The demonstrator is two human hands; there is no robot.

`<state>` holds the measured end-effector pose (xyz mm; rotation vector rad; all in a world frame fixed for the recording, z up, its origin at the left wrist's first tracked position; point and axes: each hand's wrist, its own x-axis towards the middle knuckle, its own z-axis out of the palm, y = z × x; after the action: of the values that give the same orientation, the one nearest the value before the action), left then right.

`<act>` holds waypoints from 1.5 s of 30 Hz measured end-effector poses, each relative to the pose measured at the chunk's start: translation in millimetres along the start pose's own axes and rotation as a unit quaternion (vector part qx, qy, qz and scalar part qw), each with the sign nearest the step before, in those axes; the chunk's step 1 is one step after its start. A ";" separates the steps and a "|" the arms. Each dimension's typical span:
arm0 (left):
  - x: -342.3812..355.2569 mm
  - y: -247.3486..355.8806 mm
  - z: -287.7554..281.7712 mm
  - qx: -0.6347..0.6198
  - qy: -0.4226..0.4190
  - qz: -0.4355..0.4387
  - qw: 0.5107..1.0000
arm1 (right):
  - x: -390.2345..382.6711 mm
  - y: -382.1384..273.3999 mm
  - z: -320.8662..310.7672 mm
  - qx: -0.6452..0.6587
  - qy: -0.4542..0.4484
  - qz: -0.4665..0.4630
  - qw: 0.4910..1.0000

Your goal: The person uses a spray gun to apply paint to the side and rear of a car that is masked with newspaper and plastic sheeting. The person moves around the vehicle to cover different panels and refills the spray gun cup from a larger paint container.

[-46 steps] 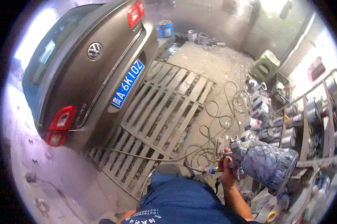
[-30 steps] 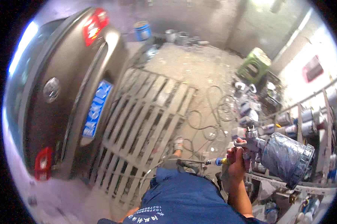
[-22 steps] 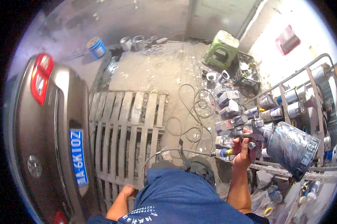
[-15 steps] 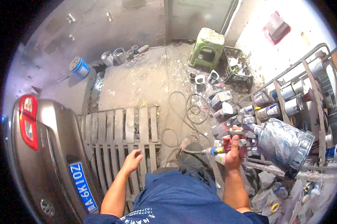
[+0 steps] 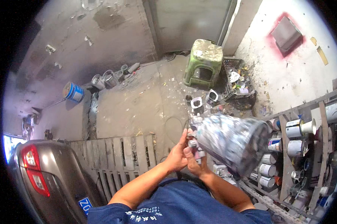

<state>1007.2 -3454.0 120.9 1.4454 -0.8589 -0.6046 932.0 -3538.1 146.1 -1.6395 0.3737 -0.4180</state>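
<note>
A metal spray gun (image 5: 192,143) is in front of my body, with a large paint-spattered cup (image 5: 232,140) on it. The cup lies tilted toward the right and looks smeared by motion. My right hand (image 5: 198,166) is wrapped round the gun's handle. From the left, my left hand (image 5: 176,155) is up against the gun, its thumb and fingers closed at the knobs. Part of its grip is hidden.
A brown car (image 5: 60,175) stands at lower left beside a slatted pallet (image 5: 116,149). Ahead are a green stool (image 5: 203,63), a black crate (image 5: 228,87) and a blue-white bucket (image 5: 74,92). At right, a metal rack (image 5: 286,156) holds several paint cans.
My right hand has brought the spray gun leftward to the middle. My left hand has moved right and taken hold of it. The view has also shifted.
</note>
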 end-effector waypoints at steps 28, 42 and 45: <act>204.5 -169.4 -147.0 0.274 -0.237 -0.115 0.925 | 208.6 -5.6 -27.8 -0.289 0.411 0.166 0.849; 225.6 -133.7 -159.2 0.242 -0.341 0.026 0.908 | 184.1 -13.9 -28.7 -0.370 0.363 0.235 0.822; 242.2 -113.9 -118.0 0.174 -0.366 0.128 0.905 | 182.4 -7.4 -29.3 -0.370 0.345 0.255 0.824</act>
<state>1258.5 -3586.0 50.5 1.3842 -1.7973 -0.8380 1078.2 -3649.6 165.7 -1.9760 1.6573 -0.4741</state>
